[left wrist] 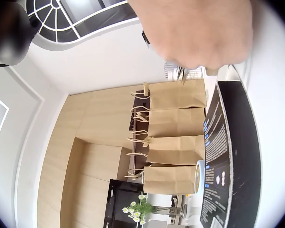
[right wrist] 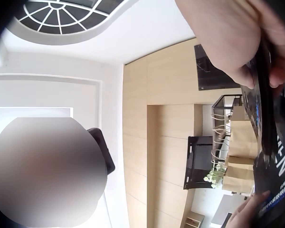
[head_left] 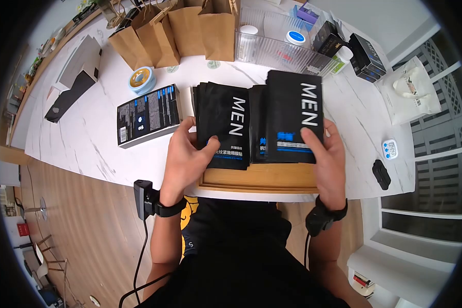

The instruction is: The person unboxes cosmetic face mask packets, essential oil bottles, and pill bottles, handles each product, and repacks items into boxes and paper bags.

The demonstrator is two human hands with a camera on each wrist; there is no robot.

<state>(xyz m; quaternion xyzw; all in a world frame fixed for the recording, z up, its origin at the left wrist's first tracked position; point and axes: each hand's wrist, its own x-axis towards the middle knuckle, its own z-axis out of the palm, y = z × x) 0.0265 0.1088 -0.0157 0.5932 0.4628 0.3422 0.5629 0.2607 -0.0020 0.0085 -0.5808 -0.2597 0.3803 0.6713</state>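
Nearest the body, the bare front part of a wooden tray (head_left: 259, 177) is seen on the table, below two bundles of black sachets lettered MEN. The left bundle (head_left: 226, 120) is gripped by the left hand (head_left: 186, 160), its thumb laid across the face and its other fingertips hidden behind. The right bundle (head_left: 294, 110) is pinched by the right hand (head_left: 329, 167) between thumb and fingers at the outer edge, over another sachet, partly covered, between the bundles.

The sachets look light, thin and flexible, probably of slick foil; sideways sliding is to be expected, as layers are fanned unevenly at the left. They are best grasped by the long outer edges, thumb flat, with little squeezing, since soft contents may be creased.

Farther off, a printed box (head_left: 149, 117) is laid on the left, with paper bags (head_left: 205, 33) stood behind.
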